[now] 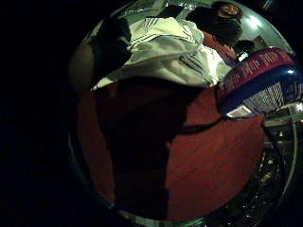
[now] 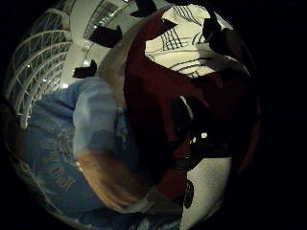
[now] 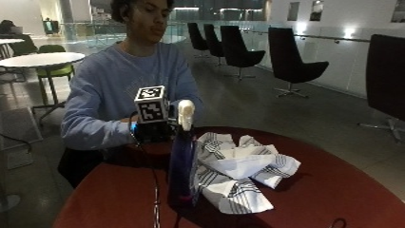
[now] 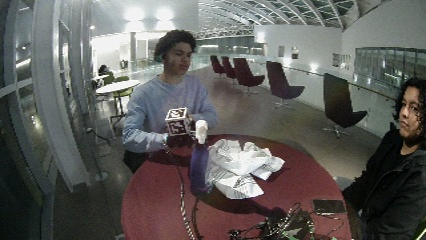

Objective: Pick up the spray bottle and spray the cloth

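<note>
Outside view, spray bottle point(image 3: 182, 164) touching cloth point(image 3: 239, 170) edge

One tall dark blue spray bottle with a white trigger head point(image 3: 182, 161) stands at centre frame. One crumpled white cloth with dark stripes point(image 3: 239, 168) lies right of it, both on one round red table point(image 3: 329, 190).

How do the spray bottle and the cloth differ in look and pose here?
The spray bottle stands upright, while the cloth lies crumpled in a low heap. The bottle is dark blue with a white spray head; the cloth is white with dark stripes. The bottle is a narrow, rigid shape; the cloth spreads wide in loose folds. Both rest on the red table, side by side, with the gloved right hand just behind the bottle.
</note>
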`<action>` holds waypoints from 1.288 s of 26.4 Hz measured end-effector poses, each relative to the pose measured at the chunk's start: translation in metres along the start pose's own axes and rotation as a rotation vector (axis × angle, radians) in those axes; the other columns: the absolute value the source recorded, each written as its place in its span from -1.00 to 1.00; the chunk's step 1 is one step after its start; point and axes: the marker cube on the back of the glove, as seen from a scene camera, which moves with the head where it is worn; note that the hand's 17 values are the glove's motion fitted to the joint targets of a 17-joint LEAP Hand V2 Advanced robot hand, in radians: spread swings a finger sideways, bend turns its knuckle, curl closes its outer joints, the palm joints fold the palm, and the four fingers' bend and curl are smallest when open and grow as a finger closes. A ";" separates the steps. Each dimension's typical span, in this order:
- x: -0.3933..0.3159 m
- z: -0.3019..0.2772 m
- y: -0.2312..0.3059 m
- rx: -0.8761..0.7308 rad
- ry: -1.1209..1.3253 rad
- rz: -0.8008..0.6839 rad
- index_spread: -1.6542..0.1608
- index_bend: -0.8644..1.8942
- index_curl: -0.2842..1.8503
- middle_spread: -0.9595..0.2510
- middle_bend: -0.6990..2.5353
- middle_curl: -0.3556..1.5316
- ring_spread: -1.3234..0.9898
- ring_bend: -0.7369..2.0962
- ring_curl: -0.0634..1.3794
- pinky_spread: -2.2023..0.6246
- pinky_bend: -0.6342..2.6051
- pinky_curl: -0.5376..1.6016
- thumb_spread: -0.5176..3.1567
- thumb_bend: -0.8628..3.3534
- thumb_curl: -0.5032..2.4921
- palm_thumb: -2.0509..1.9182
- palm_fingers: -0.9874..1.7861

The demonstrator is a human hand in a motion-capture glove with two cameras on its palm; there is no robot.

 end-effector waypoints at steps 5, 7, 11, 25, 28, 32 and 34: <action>0.001 -0.012 -0.001 0.051 -0.029 0.021 0.49 -0.21 -0.46 0.52 -0.37 -0.35 0.16 -0.27 -0.60 0.71 -0.50 -0.31 -0.16 -0.45 -0.53 0.34 0.23; 0.002 -0.017 0.001 0.109 -0.090 0.044 0.49 -0.22 -0.45 0.52 -0.38 -0.34 0.16 -0.28 -0.59 0.71 -0.50 -0.31 -0.14 -0.45 -0.52 0.35 0.24; 0.009 -0.030 0.010 0.289 -0.280 0.123 0.48 -0.25 -0.44 0.52 -0.38 -0.32 0.16 -0.27 -0.56 0.71 -0.50 -0.29 -0.12 -0.46 -0.51 0.35 0.23; 0.061 -0.044 0.052 0.650 -0.617 0.458 0.46 -0.31 -0.49 0.54 -0.39 -0.26 0.17 -0.20 -0.48 0.71 -0.47 -0.24 -0.10 -0.52 -0.49 0.35 0.22; 0.068 -0.042 0.051 0.640 -0.581 0.502 0.46 -0.31 -0.50 0.54 -0.38 -0.25 0.17 -0.20 -0.47 0.71 -0.46 -0.23 -0.10 -0.53 -0.49 0.35 0.21; 0.090 -0.044 0.048 0.638 -0.535 0.577 0.45 -0.32 -0.51 0.55 -0.38 -0.24 0.18 -0.19 -0.46 0.71 -0.45 -0.21 -0.10 -0.54 -0.49 0.35 0.19; 0.111 -0.047 0.043 0.658 -0.504 0.620 0.45 -0.33 -0.52 0.55 -0.38 -0.24 0.18 -0.18 -0.45 0.71 -0.44 -0.20 -0.10 -0.55 -0.49 0.35 0.18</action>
